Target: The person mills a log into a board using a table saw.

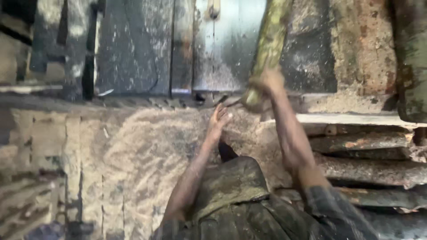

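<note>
your right hand (pixel 268 82) sits in the upper middle of the frame, fingers wrapped around the lower end of a greenish log (pixel 268 49) that slants up to the top edge. the log's cut end rests just below your grip, near the edge of the dark metal table (pixel 133 53) that fills the upper left and centre. your left hand (pixel 219 119) is lower and just left of the right one, fingers held loosely together and pointing up toward the log's end; the picture is too blurred to tell whether it touches anything, and it grips nothing you can see. pale sawdust (pixel 133 151) spreads over the floor in the left and middle of the frame. rough logs (pixel 364 146) lie stacked along the right side, beside your right forearm.
</note>
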